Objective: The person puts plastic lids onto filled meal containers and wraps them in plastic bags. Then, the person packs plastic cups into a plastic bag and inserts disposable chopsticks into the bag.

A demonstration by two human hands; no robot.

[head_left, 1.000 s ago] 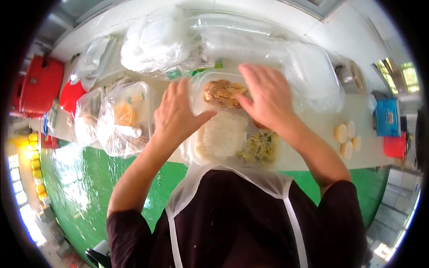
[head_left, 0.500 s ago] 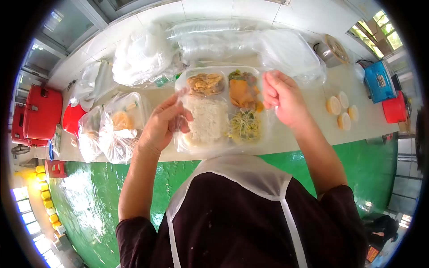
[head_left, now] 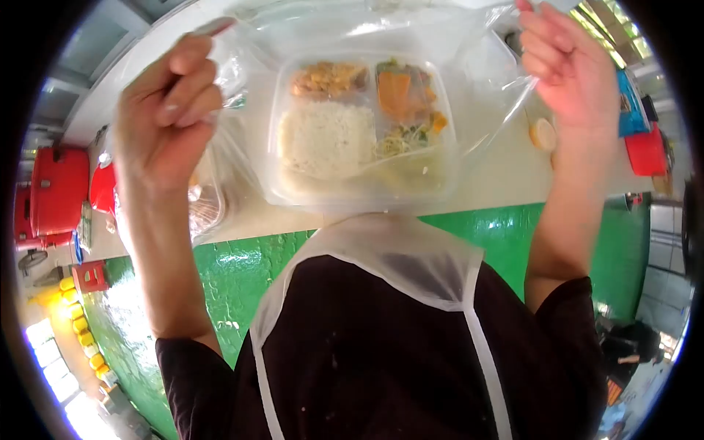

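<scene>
A clear plastic bag (head_left: 484, 103) is spread wide around a lidded meal box (head_left: 275, 132) with compartments. Through the plastic show white rice (head_left: 326, 139), brown cooked pieces (head_left: 330, 79), an orange slice (head_left: 394, 94) and pale sprouts (head_left: 403, 143). My left hand (head_left: 172, 110), fingers curled, pinches the bag at its upper left. At the upper right my right hand (head_left: 568, 70) grips the bag's other side and draws it taut. The box's near edge lies close to the front of the table, and the bag's lower folds blur into it.
Red containers (head_left: 55, 187) stand at the far left, near a bagged meal box (head_left: 209, 205) partly behind my left arm. At the right are a small yellowish cup (head_left: 543, 134), a blue box (head_left: 631, 103) and a red tub (head_left: 645, 152). The floor (head_left: 484, 238) is green.
Both hands have moved up and apart, pulling the bag's sides outward. The meal box now appears larger and nearer the camera, with bag plastic stretched about it.
</scene>
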